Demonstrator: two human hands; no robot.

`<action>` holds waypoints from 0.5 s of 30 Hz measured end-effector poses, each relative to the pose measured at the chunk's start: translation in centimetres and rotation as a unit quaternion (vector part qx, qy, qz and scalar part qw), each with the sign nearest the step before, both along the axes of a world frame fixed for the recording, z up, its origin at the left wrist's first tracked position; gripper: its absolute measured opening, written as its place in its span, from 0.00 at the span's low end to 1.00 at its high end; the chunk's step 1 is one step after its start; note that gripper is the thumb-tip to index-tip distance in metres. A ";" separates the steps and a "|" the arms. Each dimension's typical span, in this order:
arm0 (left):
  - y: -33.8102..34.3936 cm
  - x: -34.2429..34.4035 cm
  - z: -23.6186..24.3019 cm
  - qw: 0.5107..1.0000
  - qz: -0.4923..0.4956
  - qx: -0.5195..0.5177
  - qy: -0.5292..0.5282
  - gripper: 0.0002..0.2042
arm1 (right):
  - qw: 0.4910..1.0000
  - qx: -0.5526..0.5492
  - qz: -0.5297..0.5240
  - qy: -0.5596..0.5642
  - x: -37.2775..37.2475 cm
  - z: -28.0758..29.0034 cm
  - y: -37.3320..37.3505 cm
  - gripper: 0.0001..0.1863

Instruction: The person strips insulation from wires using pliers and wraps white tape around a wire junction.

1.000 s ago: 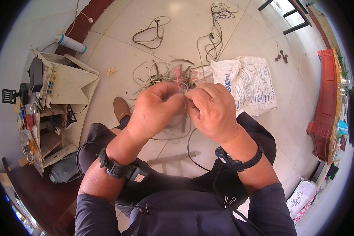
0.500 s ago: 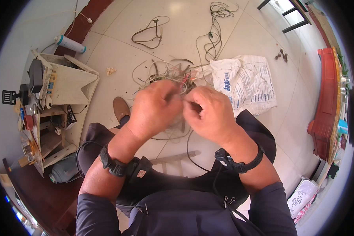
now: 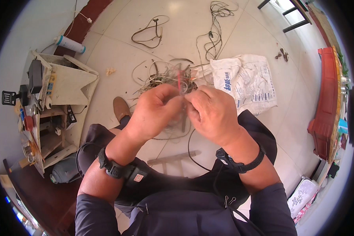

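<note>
My left hand [image 3: 155, 112] and my right hand [image 3: 212, 112] meet fingertip to fingertip in front of me, both closed in a pinch. A thin red wire [image 3: 179, 80] sticks up from where the fingers come together; its lower end is hidden and blurred there. Just beyond the hands, a tangled heap of cut wires [image 3: 157, 80] in grey, white and black lies on the tiled floor. My hands cover the near part of this heap.
A white woven sack [image 3: 255, 84] lies right of the heap. Farther off are a looped dark cable [image 3: 145, 39] and a tangled black cord [image 3: 216, 37]. A worn white cabinet [image 3: 70, 84] stands left, a red-brown piece of furniture [image 3: 328, 102] right. Below my hands lies a wooden strip [image 3: 173, 158].
My hands have shifted slightly and the left one is less blurred. The red wire now shows more upright above the fingertips. Everything on the floor around stays in place.
</note>
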State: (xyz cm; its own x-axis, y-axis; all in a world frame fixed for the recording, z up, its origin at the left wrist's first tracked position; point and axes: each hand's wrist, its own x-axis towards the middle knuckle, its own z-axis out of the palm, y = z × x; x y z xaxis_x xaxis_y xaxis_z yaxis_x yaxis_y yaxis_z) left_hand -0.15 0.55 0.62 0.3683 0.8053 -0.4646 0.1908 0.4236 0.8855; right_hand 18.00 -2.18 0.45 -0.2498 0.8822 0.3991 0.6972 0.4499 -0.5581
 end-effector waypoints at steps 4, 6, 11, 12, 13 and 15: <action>0.2 -0.1 0.1 1.000 0.009 -0.016 0.003 0.07 | 0.999 0.033 0.023 -0.032 -0.1 -0.4 0.0 0.09; 0.3 -0.4 -0.1 1.000 0.006 -0.023 0.020 0.07 | 0.998 0.040 0.023 -0.039 -0.3 -0.4 0.0 0.09; 0.2 -0.2 -0.3 1.000 0.018 -0.018 -0.012 0.06 | 0.997 0.055 0.024 -0.047 -0.4 -0.2 0.0 0.08; 0.3 -0.2 -0.1 0.999 0.020 -0.034 -0.012 0.06 | 0.997 0.057 0.023 -0.047 -0.5 -0.1 0.0 0.08; 0.3 -0.2 -0.2 0.999 0.020 -0.034 -0.012 0.06 | 0.997 0.059 0.023 -0.046 -0.5 -0.1 0.0 0.08; 0.3 -0.2 -0.5 0.999 -0.001 0.021 0.037 0.06 | 0.997 0.057 0.024 -0.051 -0.6 -0.2 -0.1 0.08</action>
State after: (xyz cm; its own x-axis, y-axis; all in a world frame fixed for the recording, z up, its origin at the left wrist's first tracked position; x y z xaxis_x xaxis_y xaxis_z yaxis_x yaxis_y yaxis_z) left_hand -0.39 0.87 0.11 0.3362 0.8233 -0.4573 0.2579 0.3866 0.8855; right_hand 17.42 -2.27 0.29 -0.3357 0.8188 0.4658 0.7233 0.5408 -0.4294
